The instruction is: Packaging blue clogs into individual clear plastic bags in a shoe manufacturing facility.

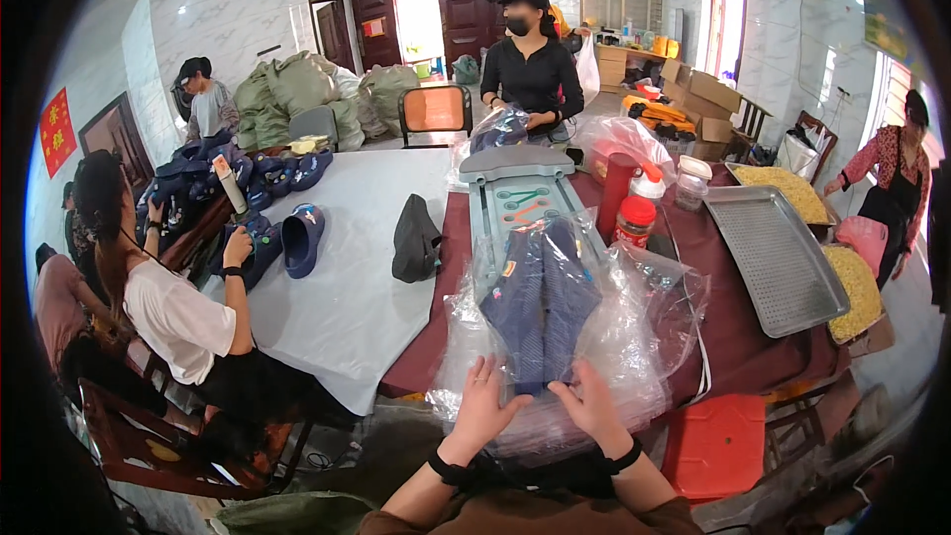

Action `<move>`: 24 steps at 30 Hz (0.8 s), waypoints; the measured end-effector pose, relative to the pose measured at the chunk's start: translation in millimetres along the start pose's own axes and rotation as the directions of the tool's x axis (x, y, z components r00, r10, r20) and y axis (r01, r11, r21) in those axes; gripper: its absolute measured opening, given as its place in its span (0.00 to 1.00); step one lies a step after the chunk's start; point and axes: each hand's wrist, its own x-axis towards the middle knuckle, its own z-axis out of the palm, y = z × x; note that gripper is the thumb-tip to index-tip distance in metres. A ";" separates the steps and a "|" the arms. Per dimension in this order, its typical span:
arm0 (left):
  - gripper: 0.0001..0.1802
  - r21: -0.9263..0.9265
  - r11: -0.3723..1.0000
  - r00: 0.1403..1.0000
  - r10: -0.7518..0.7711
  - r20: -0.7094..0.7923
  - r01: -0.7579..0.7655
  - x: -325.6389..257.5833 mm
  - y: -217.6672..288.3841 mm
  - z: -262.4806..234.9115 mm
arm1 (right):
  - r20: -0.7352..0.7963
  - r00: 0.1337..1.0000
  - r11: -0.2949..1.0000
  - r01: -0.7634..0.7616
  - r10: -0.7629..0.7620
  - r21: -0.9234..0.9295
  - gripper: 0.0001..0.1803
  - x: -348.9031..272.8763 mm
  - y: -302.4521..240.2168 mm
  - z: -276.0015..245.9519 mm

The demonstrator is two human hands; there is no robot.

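A pair of dark blue clogs (543,302) lies side by side, soles up, inside a clear plastic bag in front of me. Beneath and around it spreads a pile of clear plastic bags (634,347). My left hand (485,404) is at the near left corner of the pair, fingers stretched, thumb pointing inward. Mirroring it at the near right corner, my right hand (594,402) has its fingers extended. Both hands are open, lying on or just over the plastic; exact contact is unclear. Beyond the clogs stands a grey-green slanted device (517,178) with a rounded top bar.
Lidded jars (636,222) and a metal tray (773,258) stand right; a red stool (715,448) is lower right. A dark pouch (416,241) lies on the white-covered table (347,337). A seated co-worker (178,307) handles clogs at left; another person (532,69) stands opposite.
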 end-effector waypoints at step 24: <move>0.19 -0.081 0.993 0.984 -0.095 -0.152 0.084 10.1 20.3 -11.4 | 0.002 0.997 0.997 -0.074 0.075 -0.016 0.26 6.2 9.7 -0.1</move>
